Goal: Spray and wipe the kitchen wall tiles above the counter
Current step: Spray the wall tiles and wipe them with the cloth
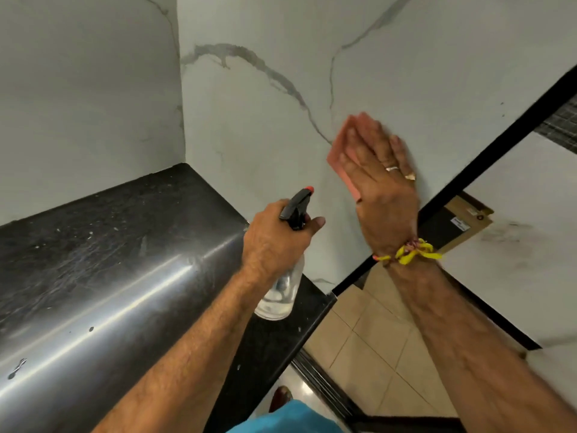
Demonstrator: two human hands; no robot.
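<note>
Head view, items counted.

Hands, two. My right hand (379, 179) lies flat with fingers straight, pressing one pink cloth (343, 157) against the wall tiles (281, 126). The cloth shows past my fingertips and along the thumb side, its edges blurred. My left hand (278, 239) grips one spray bottle (282, 287) around the neck, fingers curled at the trigger.

Spray bottle, one: clear body, black spray head (296, 210) with an orange nozzle tip pointing up toward the wall. Its base hangs over the counter edge; I cannot tell whether it touches the counter.

Wall tiles: white marble-look with grey veins, two faces meeting in one corner at upper left. The cloth sits on the right-hand face, above the counter and near its right end.

Counter, one (109, 220): black stone, speckled, running from the corner toward me, with a shiny steel surface (109, 323) in front of it.

Rings, two (401, 171), on my right hand's fingers. Wrist threads, one bundle (412, 250), yellow and reddish, on my right wrist.

Floor tiles (368, 345): beige, at lower right. One black trim strip (484, 164) runs diagonally along the wall's edge. One brown-framed panel (462, 223) lies just beyond it.
</note>
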